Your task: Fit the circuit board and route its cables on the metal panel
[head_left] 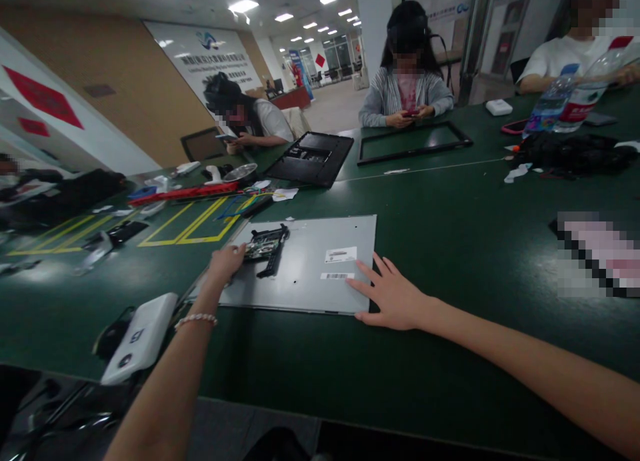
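Spreading right hand [395, 294] at the right edge of silver panel [320, 233], holding fingers apart with thumb at the near corner. Touching left end of circuit board [263, 247] with left hand [227, 264]; being unable to judge a grip from a mere touch, with fingertips partly hidden. Finding silver panel lying on green table [450, 247] between both hands, bearing circuit board and black bracket [271, 264] left of its middle.

Counting two labels on silver panel: white label [341, 255] and, just below, barcode strip [337, 275]; finding both too small for reading. Seeing blue emblem and Chinese characters on wall sign [210, 57], probably including 大数据; finding its lower line illegible. Noting small unreadable mark on white device [145, 334] beside left forearm.

Counting one black casing [335, 157], one black frame [415, 159], one beaded bracelet [196, 318], two bottles: blue-capped bottle [550, 107], red-capped bottle [583, 104].

Counting four other people, including person opposite [373, 104]; losing one at far left and one at upper right partly to the picture edges. Seeing pinkish object [600, 247] at right only as coarse blocks.
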The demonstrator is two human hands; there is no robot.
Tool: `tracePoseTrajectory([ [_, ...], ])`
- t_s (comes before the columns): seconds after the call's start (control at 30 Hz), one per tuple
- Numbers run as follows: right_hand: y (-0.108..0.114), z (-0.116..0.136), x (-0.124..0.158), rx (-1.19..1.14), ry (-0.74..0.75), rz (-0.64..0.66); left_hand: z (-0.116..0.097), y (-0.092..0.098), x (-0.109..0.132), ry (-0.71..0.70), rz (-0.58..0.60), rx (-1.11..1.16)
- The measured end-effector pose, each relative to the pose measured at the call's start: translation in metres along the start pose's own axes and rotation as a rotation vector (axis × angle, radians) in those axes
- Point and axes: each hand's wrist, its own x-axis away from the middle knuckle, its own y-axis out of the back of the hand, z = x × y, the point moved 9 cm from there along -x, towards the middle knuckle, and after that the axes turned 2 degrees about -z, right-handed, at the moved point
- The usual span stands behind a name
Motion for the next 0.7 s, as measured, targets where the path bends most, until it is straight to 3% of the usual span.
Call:
tracePoseTrajectory([
  [0.2,0.0,0.0,0.0,0.011,0.004,-0.007,0.028,0.011,0.005,0.099,0.008,0.009],
  [0.37,0.0,0.001,0.001,0.011,-0.002,-0.002,0.021,0.036,0.015,0.072,-0.169,0.058],
  [0.43,0.0,0.001,0.001,0.009,-0.003,0.005,0.003,0.062,0.019,0.006,-0.349,0.109],
  [0.53,-0.001,0.0,0.001,0.008,-0.014,0.016,-0.042,0.117,0.039,-0.229,-0.764,0.317],
  [0.57,-0.001,0.0,0.0,0.008,-0.019,0.018,-0.056,0.132,0.045,-0.287,-0.851,0.373],
  [0.63,-0.002,-0.001,0.0,0.012,-0.023,0.023,-0.083,0.155,0.05,-0.35,-0.952,0.434],
  [0.7,-0.003,-0.001,-0.001,0.017,-0.025,0.023,-0.108,0.171,0.046,-0.383,-0.98,0.469],
])
